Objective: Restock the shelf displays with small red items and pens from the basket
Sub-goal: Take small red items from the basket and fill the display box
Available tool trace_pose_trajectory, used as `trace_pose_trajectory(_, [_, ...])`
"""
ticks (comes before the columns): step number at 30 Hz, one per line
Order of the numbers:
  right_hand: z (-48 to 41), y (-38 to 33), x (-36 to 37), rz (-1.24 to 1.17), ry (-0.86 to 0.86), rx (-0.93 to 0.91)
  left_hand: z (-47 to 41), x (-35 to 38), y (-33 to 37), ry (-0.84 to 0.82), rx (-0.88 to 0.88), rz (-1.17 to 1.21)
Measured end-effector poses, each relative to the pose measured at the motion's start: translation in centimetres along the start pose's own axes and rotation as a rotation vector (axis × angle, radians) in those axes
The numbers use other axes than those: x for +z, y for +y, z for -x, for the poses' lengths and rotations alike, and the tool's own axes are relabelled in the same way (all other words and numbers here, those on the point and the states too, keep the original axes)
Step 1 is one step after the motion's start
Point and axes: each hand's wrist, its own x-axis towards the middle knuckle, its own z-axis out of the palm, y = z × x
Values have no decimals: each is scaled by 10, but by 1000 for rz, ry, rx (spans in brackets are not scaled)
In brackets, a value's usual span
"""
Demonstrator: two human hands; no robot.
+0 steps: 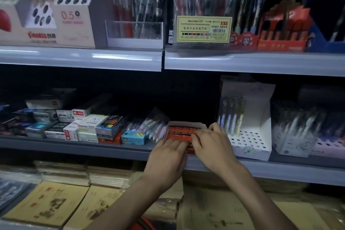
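Observation:
A shallow white display box (183,123) on the middle shelf holds rows of small red items (179,133). My left hand (168,157) rests with fingers spread flat on the front rows. My right hand (212,144) lies over the box's right side, fingertips pressing on the red items; whether it pinches one is hidden. A sliver of the red basket (143,225) shows at the bottom edge between my forearms. Pens (231,115) stand in a white perforated stand just right of the box.
Small stationery boxes (87,127) and a pen packet (153,127) crowd the shelf left of the red items. The upper shelf (242,61) carries pen holders and a yellow-labelled case (203,29). Stacked notebooks (50,201) lie below.

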Motion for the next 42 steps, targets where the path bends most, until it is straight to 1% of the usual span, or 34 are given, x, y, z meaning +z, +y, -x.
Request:
trace_pose_trajectory(3, [22, 0, -16, -88, 106, -41, 15, -17, -3, -1, 27, -43])
trace_pose_trajectory(5, [37, -7, -26, -102, 100, -26, 29, -31, -7, 10, -7, -50])
trace_pose_trajectory(9, [61, -37, -35, -81, -21, -59, 67, -59, -21, -55, -89, -92])
trace_pose_trajectory(12, [81, -66, -34, -101, -161, -125, 104, -81, -39, -96, -134, -120])
trace_pose_trajectory(14, [94, -85, -31, -95, -241, -194, 133, -96, -53, -113, -162, -146])
trace_pose_trajectory(20, [125, -154, -10, -194, -377, -425, 245, -120, -96, -200, -303, -188])
trace_pose_trajectory(23, [147, -192, 20, -172, -504, -555, 309, -118, -107, -288, -387, -177])
trace_pose_trajectory(26, [167, -226, 61, -195, -687, -636, 364, -104, -113, -376, -451, -165])
trace_pose_trajectory(29, [188, -251, 121, -178, -920, -632, 410, -82, -117, -509, -492, -148])
trace_pose_trajectory(30, [196, -257, 143, -163, -982, -619, 423, -74, -118, -551, -502, -137])
trace_pose_trajectory(34, [234, -285, 223, -102, -1183, -681, 461, -53, -117, -700, -496, -137])
trace_pose_trajectory(38, [270, -317, 297, -51, -1255, -778, 484, -42, -120, -852, -471, -126])
trace_pose_trajectory(40, [285, -334, 323, -46, -1251, -830, 487, -39, -120, -898, -455, -106])
trace_pose_trajectory(42, [291, -351, 332, -48, -1220, -888, 486, -37, -120, -908, -431, -105])
